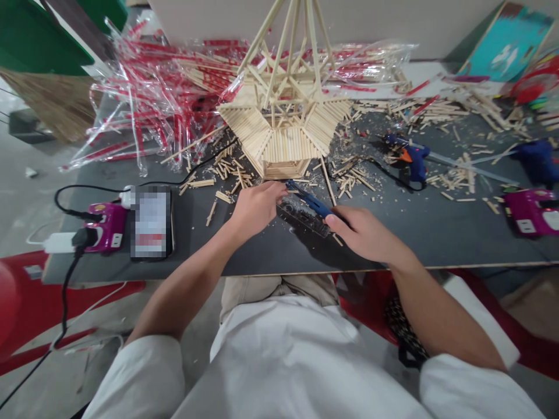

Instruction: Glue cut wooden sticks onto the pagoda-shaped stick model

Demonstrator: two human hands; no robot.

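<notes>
My right hand (364,233) is closed around a long blue tool with a slot along its body, which looks like a utility knife (312,201). Its far end points up and left, to the fingertips of my left hand (257,203). Those fingers are pinched together; whatever is between them is too small to make out. Under the tool lies a clear, dark-patterned plastic piece (303,216). Just beyond my hands stands a model built of thin wooden sticks (286,142), with flared slatted panels and tall poles meeting above. A loose stick (327,180) leans near my right hand.
Cut stick pieces (229,163) litter the grey table (196,233). Red-and-clear wrappers (161,93) heap at back left. A phone (151,224) and purple power adapter (105,227) sit left, with cables. Blue glue guns (417,163) and another purple adapter (530,212) are right.
</notes>
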